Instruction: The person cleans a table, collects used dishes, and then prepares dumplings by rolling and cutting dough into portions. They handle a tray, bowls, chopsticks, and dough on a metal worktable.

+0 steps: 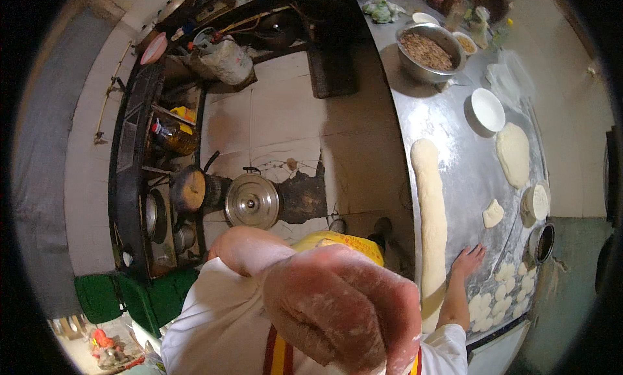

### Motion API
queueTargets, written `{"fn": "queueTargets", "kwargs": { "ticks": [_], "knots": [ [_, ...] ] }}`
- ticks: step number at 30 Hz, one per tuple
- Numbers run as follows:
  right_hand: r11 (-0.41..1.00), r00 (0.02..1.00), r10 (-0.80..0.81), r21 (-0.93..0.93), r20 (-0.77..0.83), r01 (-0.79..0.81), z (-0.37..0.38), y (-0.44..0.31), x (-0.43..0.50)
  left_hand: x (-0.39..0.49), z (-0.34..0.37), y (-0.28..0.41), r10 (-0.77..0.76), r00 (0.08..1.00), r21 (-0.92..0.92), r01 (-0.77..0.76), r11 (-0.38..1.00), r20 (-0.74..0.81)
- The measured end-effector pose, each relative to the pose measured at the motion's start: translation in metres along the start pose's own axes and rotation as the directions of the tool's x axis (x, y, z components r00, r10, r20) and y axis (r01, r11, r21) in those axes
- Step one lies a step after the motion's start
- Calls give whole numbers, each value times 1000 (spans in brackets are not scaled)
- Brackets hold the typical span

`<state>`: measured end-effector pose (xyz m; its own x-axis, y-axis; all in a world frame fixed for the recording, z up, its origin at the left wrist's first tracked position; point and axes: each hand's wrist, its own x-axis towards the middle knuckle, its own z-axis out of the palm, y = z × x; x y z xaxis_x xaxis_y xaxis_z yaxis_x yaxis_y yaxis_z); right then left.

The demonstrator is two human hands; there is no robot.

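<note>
My left hand point(336, 307) is raised close to the camera, dusted with flour and bent over; its fingers are not clearly seen. On the metal worktop point(462, 180), my right hand point(469, 259) lies with fingers apart, holding nothing. A long dough roll point(430, 219) runs along the worktop's near edge, left of that hand. Beyond the hand are a small dough piece point(493, 214) and a large flattened dough piece point(513, 155). Several small dough rounds point(501, 297) lie to the lower right on floured metal.
A metal bowl of minced filling point(427, 51), a white bowl point(488, 110), a bowl of flour-like powder point(539, 201) and a dark-filled pot point(544, 243) stand on the worktop. Left are a lidded pot point(252, 201), shelves with an oil bottle point(176, 136) and a gas cylinder point(226, 58).
</note>
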<state>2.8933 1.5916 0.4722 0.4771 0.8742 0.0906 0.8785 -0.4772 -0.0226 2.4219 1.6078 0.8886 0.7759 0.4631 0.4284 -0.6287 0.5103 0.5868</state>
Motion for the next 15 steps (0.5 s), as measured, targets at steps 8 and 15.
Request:
{"fn": "queueTargets", "kwargs": {
  "ticks": [8, 15],
  "knots": [
    [1000, 1000, 3, -8, 7, -2, 5, 2, 4, 21, -10, -1, 95, 994, 170, -101, 980, 45],
    [1000, 1000, 24, 1, 16, -24, 4, 1, 2, 32, -9, -34, 190, 979, -209, -200, 957, -69]
  ]
}}
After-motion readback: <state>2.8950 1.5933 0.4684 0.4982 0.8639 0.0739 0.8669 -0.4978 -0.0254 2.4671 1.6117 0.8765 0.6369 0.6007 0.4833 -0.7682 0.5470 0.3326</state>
